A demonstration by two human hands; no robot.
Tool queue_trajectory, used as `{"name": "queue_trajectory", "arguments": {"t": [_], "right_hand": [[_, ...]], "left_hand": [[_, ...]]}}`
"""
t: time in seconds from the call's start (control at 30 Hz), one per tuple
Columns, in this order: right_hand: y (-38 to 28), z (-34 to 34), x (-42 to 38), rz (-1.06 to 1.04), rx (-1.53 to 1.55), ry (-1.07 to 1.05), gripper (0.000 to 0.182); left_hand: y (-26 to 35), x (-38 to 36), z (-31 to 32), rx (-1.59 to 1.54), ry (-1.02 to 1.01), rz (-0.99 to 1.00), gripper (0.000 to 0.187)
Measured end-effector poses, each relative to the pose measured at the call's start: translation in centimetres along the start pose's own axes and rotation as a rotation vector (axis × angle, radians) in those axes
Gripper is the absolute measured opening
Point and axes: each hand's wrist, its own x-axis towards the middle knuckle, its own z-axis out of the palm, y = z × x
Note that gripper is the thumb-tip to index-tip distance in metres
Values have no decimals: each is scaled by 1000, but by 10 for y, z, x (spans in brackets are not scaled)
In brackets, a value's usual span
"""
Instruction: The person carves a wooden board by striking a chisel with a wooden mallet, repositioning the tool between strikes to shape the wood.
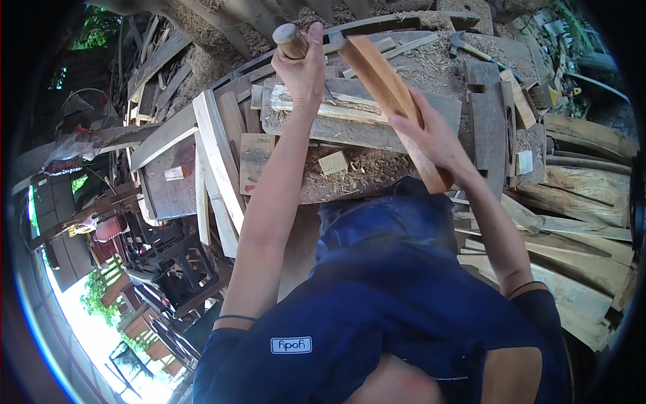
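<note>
A reddish-brown wooden bar (380,77), long, smooth and squared, with a broad face and a narrower side showing, slants between the thumb and fingers of the right hand (437,138). Its far end reaches well past those fingertips, up and across toward the left hand (301,74); its near end emerges beyond the palm, closer to the body. The thumb lies over one face, the fingers over the opposite side. A round wooden handle (289,40), pale and worn at its blunt end, juts from the left fingers, thumb alongside; whatever continues beneath them is hidden.
</note>
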Motion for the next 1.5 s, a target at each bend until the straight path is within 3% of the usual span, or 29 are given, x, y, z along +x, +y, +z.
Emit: {"name": "queue_trajectory", "arguments": {"t": [0.13,0.17,0.2,0.27,0.3,0.37,0.4,0.43,0.47,0.5,0.53,0.63,0.7,0.77,0.83,0.9,0.97,1.23,1.3,1.5], "right_hand": [[-72,-22,33,-400,148,150,67],[-90,-28,41,-557,222,204,66],[-117,-41,37,-560,222,210,66],[-163,-59,25,-874,187,49,78],[-166,-55,27,-878,188,50,78],[-163,-46,34,-461,-277,-55,65],[-135,-28,42,-623,-548,90,66],[-138,-30,41,-623,-549,92,66],[-143,-36,40,-599,-591,75,66],[-148,-42,37,-571,-634,56,65],[-155,-45,34,-621,-545,101,64],[-162,-44,31,-731,-324,190,66],[-148,-35,34,-761,-361,201,68],[-138,-35,32,-479,-626,-17,69],[-123,-32,32,-524,-572,26,70],[-107,-26,29,-392,-264,60,72],[-81,-16,25,-367,-115,55,76],[21,21,-4,-4,-156,-160,78],[26,24,-7,38,-152,-143,79],[20,18,-6,57,-144,-135,79]], "left_hand": [[-8,-7,-1,120,-22,64,30],[-10,-8,-5,63,-43,8,27],[-9,-9,-6,6,-61,-45,24],[-1,-12,-3,43,-42,-13,24],[2,-15,-2,79,-21,15,24],[7,-24,2,21,-36,94,34],[-5,-27,5,-278,111,-57,35],[-18,-30,5,-575,253,-214,36],[-30,-27,-1,-581,250,-214,36],[-29,-22,-6,-418,73,-147,39],[-29,-23,-10,-250,-99,-83,43],[14,-31,1,-151,-46,-266,48],[-16,-32,-7,342,12,61,57],[-14,-37,-10,192,-64,28,55],[-10,-30,-10,95,-29,20,45],[12,-25,-6,-18,43,20,22],[19,-17,-16,-96,40,-78,18],[10,14,-55,-391,246,-190,22],[17,17,-54,-327,179,-168,29],[18,6,-28,-240,70,-150,23]]}}
